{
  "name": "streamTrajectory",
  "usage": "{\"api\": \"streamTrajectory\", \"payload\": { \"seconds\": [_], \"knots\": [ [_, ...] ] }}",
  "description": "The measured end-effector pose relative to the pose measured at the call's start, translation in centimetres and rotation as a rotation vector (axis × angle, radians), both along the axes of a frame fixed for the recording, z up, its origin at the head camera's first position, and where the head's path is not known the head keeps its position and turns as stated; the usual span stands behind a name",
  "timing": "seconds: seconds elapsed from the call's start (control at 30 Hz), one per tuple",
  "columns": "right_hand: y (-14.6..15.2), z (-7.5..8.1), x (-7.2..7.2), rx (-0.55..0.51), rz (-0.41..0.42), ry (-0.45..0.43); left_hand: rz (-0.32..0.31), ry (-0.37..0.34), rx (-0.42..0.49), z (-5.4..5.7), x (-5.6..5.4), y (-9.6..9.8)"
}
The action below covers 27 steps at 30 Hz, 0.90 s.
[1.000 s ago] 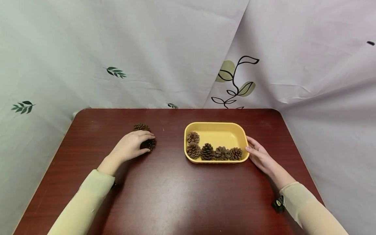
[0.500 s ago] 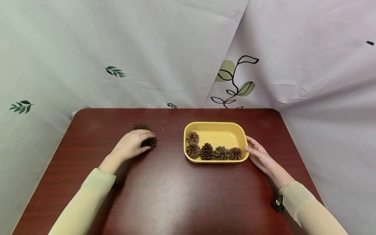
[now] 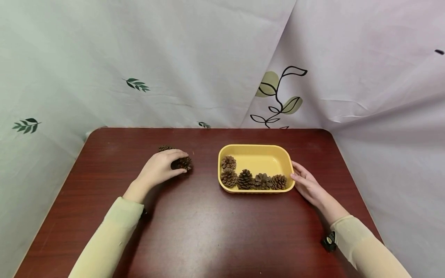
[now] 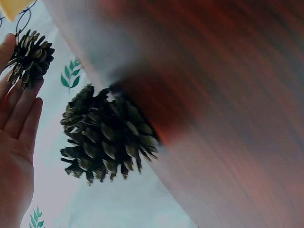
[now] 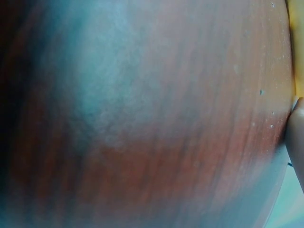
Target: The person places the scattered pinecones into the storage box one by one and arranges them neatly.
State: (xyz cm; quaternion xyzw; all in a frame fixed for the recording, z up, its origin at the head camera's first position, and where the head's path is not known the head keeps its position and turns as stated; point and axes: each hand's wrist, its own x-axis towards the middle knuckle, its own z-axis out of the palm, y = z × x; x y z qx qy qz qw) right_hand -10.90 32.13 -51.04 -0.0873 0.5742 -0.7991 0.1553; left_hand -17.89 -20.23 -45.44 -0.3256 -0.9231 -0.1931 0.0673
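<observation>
My left hand (image 3: 160, 166) grips a brown pine cone (image 3: 185, 164) between thumb and fingers, close over the dark red table. In the left wrist view this held pine cone (image 4: 33, 59) shows at the fingertips. A second pine cone (image 4: 107, 135) sits nearer that camera; in the head view this loose pine cone (image 3: 165, 148) is mostly hidden behind the hand. On the right, my right hand (image 3: 309, 186) holds the end of a yellow container (image 3: 257, 146), thumb at the rim and fingers along the outer wall. Several pine cones (image 3: 245, 179) lie inside, along its left and near sides.
The dark red wooden table (image 3: 208, 231) has rounded far corners. Pale curtains (image 3: 174, 58) with leaf prints hang behind it and at both sides. A black device (image 3: 328, 241) is strapped at the right wrist.
My left hand has shifted a little to the right with the pine cone in its grip, away from the loose one. The right hand and the container stay in place.
</observation>
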Motion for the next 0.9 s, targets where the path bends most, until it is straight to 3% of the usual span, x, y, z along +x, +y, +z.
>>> {"api": "streamTrajectory", "payload": {
  "seconds": [0.2,0.47,0.9],
  "knots": [
    [0.0,-0.1,0.0,-0.003,0.005,0.015,0.018,0.030,0.099,0.5,-0.1,1.0],
    [0.1,0.0,0.0,0.003,0.003,0.007,0.033,0.006,0.217,1.4,-0.7,3.0],
    [0.1,0.0,0.1,-0.004,0.006,0.010,-0.038,-0.075,0.345,2.6,-2.1,7.6]
  ]
}}
